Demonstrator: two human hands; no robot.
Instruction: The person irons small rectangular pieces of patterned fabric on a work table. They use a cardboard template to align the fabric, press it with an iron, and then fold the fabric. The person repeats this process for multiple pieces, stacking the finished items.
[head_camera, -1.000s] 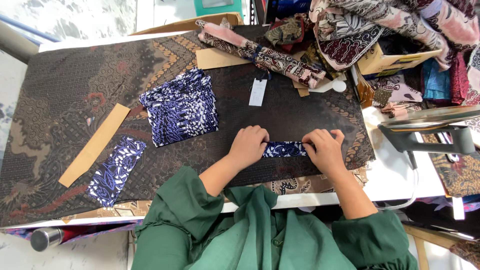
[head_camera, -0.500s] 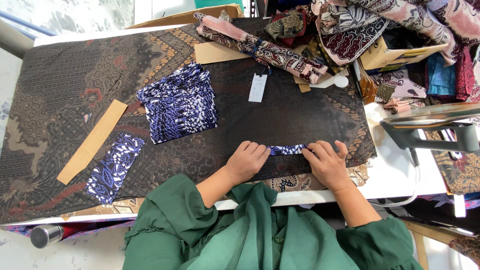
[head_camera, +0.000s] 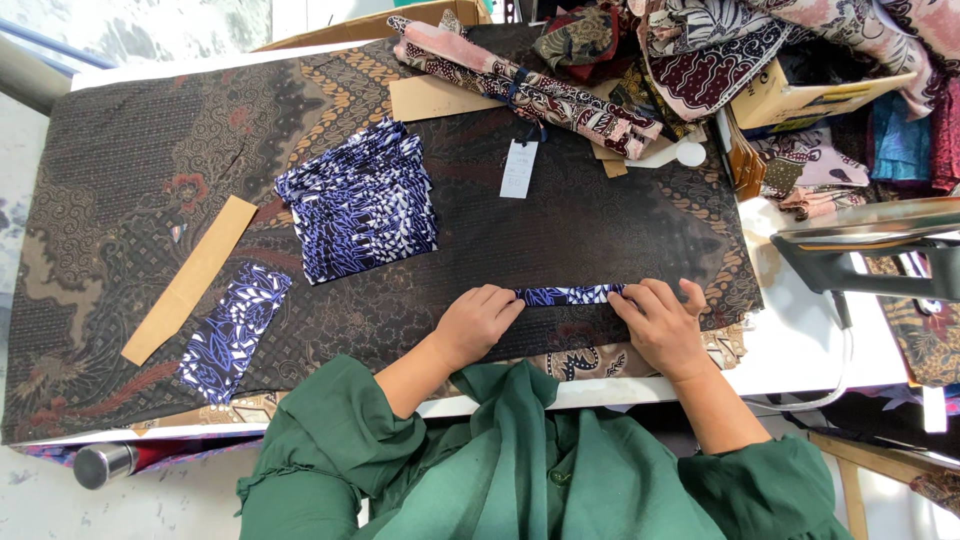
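Fabric strip (head_camera: 568, 295): narrow blue-and-white print, folded flat at the desk's (head_camera: 150, 130) near edge, between both hands.
Left hand (head_camera: 478, 322): fingers flat, pressing the strip's left end.
Right hand (head_camera: 660, 325): fingers flat on its right end.
Technique: press evenly outward (keeps the fold straight).
Count: one stack of folded pieces (head_camera: 360, 200); one loose piece (head_camera: 232, 332); one cardboard strip (head_camera: 190, 280).

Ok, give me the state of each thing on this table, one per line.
Blue strip: folded narrow, flat, pinned at both ends.
Left hand: pressing strip's left end.
Right hand: pressing strip's right end.
Blue stack: folded pieces, piled.
Blue piece: single, flat, apart.
Iron: parked beside table, untouched.
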